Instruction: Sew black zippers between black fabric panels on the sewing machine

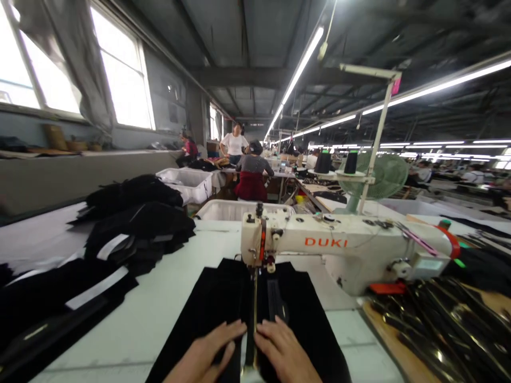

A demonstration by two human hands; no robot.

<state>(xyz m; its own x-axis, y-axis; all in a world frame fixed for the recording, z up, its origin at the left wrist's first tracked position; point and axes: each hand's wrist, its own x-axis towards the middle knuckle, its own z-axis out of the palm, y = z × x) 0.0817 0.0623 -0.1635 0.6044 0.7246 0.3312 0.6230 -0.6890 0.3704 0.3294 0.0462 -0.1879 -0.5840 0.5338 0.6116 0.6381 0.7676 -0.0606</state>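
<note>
Black fabric (195, 314) lies on the pale sewing table (131, 330), its far end under the presser foot of a white DUKI sewing machine (295, 242). A zipper with gold-coloured teeth (255, 303) runs lengthwise down the middle of the cloth to the needle area. On the left side of that strip rests my left hand (207, 351), fingers stretched over the fabric and thumb apart. My right hand (283, 351) lies flat on the right side, fingertips beside the zipper. Between the hands a shiny metal end of the zipper shows near the bottom edge. The needle itself cannot be made out.
Stacks of black cut pieces (139, 223) with white strips lie on the left. To the right, black zippers with gold teeth (439, 324) cover a wooden board. Behind the machine are a white bin (223, 210), thread cones (322, 161), a green fan (383, 175) and several people.
</note>
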